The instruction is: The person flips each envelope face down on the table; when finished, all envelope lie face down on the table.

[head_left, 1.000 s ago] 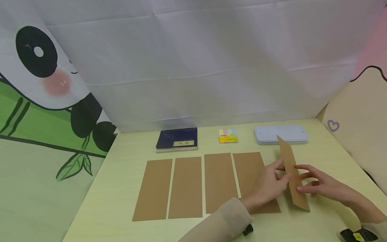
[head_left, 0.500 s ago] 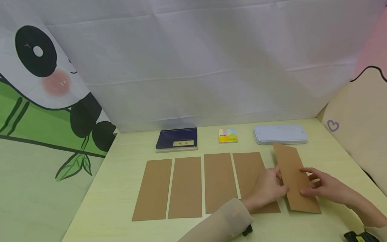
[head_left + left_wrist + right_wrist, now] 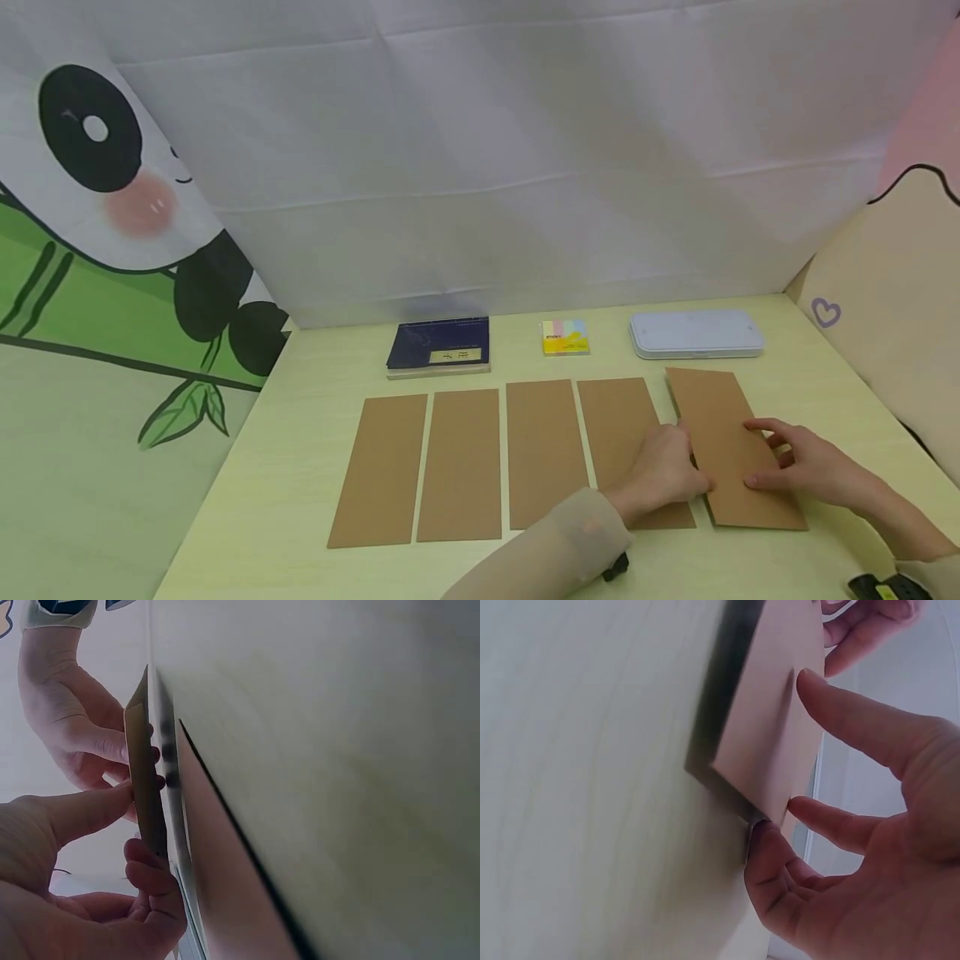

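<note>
A rectangular brown kraft card [image 3: 731,450] is at the right end of a row, its left edge tilted up off the table. At that left edge my left hand [image 3: 662,467] pinches it, thumb above and fingers beneath. My right hand [image 3: 817,467] grips the opposite edge; in the right wrist view its thumb and index fingertip touch the card's face [image 3: 761,712] while another finger curls under the edge. Close beside it lies a flat brown card [image 3: 615,417], partly covered by my left forearm and hand. The left wrist view has the held card [image 3: 146,780] edge-on, just above the table.
Three more brown cards, the left [image 3: 381,471], second [image 3: 461,467] and third [image 3: 546,450], lie flat in the row. Behind them stand a dark blue book [image 3: 435,343], a yellow sticky-note pack [image 3: 566,337] and a pale tin case [image 3: 697,335]. A white cloth [image 3: 480,167] backs the table [image 3: 255,500].
The held card has turned from steeply tilted to nearly flat, its top side now facing up, and has come down close to the table. Both hands have kept hold of it.
</note>
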